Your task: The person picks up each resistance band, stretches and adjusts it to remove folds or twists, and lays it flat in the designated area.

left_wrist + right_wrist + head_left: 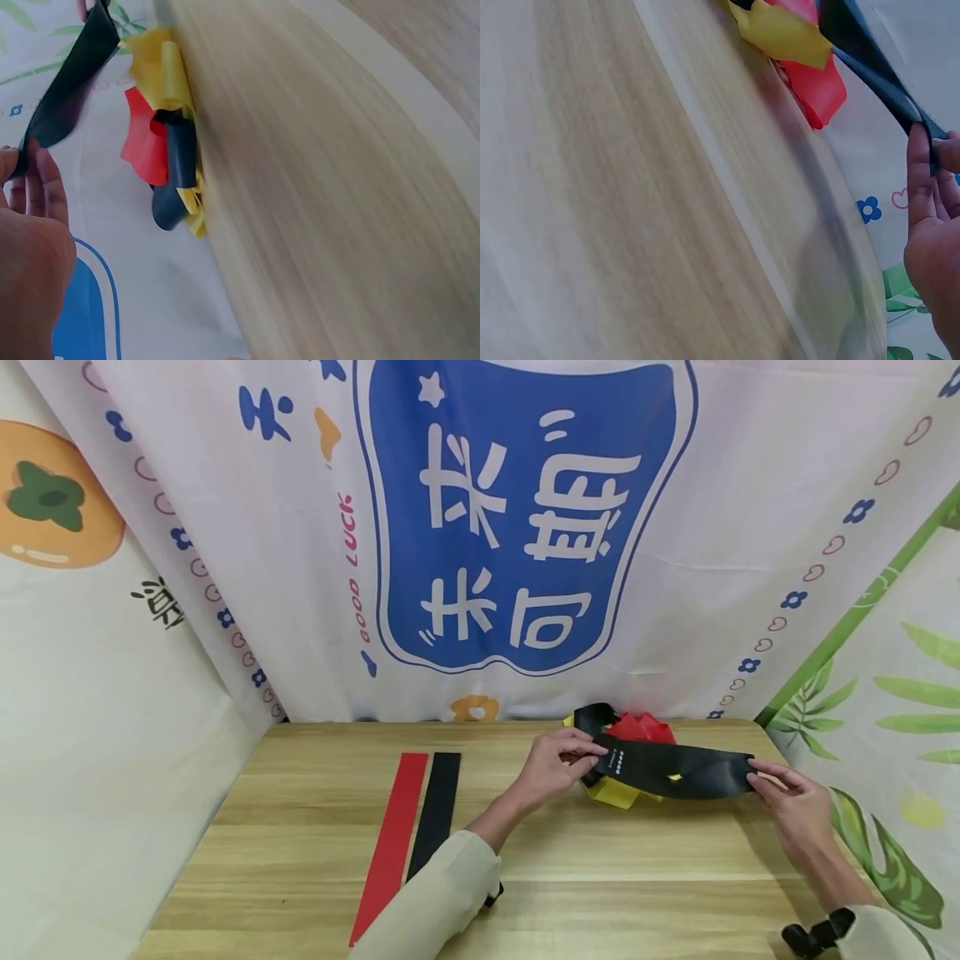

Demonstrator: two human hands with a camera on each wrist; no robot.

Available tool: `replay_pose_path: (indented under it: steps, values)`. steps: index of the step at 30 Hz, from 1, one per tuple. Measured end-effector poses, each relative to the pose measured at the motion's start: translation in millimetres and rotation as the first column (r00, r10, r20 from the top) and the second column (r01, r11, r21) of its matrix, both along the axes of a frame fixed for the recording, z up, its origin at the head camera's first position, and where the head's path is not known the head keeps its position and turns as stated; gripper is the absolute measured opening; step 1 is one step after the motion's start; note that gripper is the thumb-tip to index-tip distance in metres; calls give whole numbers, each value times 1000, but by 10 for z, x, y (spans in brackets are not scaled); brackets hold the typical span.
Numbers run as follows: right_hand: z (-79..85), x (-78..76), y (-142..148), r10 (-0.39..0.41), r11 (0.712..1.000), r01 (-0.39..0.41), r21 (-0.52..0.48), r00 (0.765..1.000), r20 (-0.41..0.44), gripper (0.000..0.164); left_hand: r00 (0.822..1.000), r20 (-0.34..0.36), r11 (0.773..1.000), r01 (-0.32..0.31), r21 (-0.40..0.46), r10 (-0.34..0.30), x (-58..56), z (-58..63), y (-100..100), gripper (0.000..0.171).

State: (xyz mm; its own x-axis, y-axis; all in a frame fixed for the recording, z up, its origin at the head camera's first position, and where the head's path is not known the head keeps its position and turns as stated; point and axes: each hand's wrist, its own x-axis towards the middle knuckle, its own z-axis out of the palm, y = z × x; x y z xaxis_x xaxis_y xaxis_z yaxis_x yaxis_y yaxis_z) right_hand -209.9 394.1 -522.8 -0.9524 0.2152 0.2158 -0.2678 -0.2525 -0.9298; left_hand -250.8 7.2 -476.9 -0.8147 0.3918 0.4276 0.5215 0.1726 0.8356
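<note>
A black resistance band (697, 768) with white print and dots near one end is stretched out above the table between both hands. My left hand (553, 764) pinches its left end between thumb and fingers. The right end is pinched by my right hand (798, 802). In the left wrist view the band (71, 82) slopes up from the left hand (34, 232). The right wrist view has the right hand (937, 217) gripping the band's narrow end. Behind and below lies a heap of crumpled bands, among them a red band (641, 727) and a yellow band (615, 793).
On the left of the wooden table (277, 843) a red band (393, 835) and a black band (438, 810) lie flat side by side. The left forearm partly covers the black one. Printed cloth (712, 527) hangs along the table's back edge.
</note>
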Motion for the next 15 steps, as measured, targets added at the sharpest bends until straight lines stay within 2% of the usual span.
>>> replay_pose_path:
  steps: [3, 5, 11, 15]
  values:
    - [-7, -5, 14, 0, 1000, 0, 4, 1000, 2, 27, 998, -34, 998, 50, 33, -49, 29, 41, 17, 19]
    - [-17, -4, 20, 5, 1000, -5, -8, 1000, 0, 27, 997, -48, 996, 63, 60, -60, 46, 56, 23, 19]
    - [-43, 4, 42, 24, 998, -26, -50, 999, -32, 26, 997, -74, 993, 26, 111, -18, 75, 54, 22, 18]
    - [-31, 6, 59, 2, 999, -2, -34, 1000, -15, 24, 997, -82, 993, 25, 112, -16, 77, 48, 20, 17]
